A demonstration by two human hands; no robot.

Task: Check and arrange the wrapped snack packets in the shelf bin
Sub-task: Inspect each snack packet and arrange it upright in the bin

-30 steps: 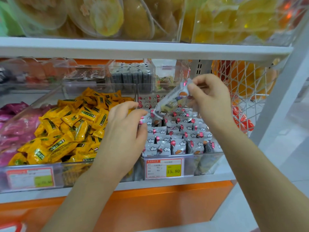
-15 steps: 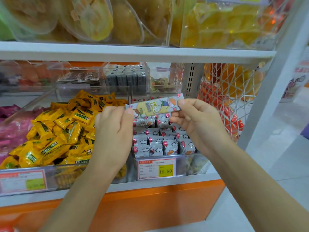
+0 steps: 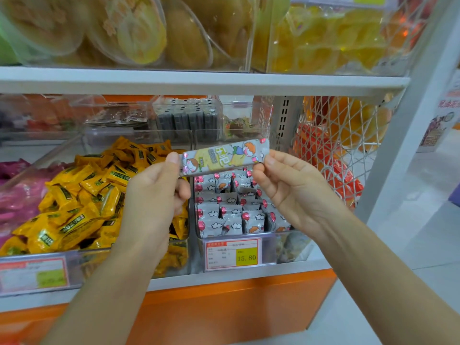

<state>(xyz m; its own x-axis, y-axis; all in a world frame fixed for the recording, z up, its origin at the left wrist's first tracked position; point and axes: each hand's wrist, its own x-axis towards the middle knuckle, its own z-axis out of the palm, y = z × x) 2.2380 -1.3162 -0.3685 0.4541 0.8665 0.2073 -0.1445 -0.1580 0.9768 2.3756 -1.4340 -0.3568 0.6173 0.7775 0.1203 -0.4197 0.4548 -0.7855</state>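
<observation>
A long grey snack packet (image 3: 224,156) with cartoon figures and a yellow patch is stretched level above the clear shelf bin (image 3: 281,247). My left hand (image 3: 154,195) pinches its left end and my right hand (image 3: 286,188) pinches its right end. Below it, several grey packets with red balloons and white clouds (image 3: 231,212) stand in rows inside the bin. A price tag reading 15.80 (image 3: 234,253) sits on the bin's front.
Left of it, a wider bin holds a heap of yellow packets (image 3: 82,195); pink packets (image 3: 17,195) lie further left. A white wire basket (image 3: 343,145) with orange bags hangs at right. The white upper shelf (image 3: 199,79) overhangs, with small boxes behind.
A second ago only my right hand held the packet, tilted, and my left hand rested on the bin. Now both hands hold it level by its ends, slightly higher.
</observation>
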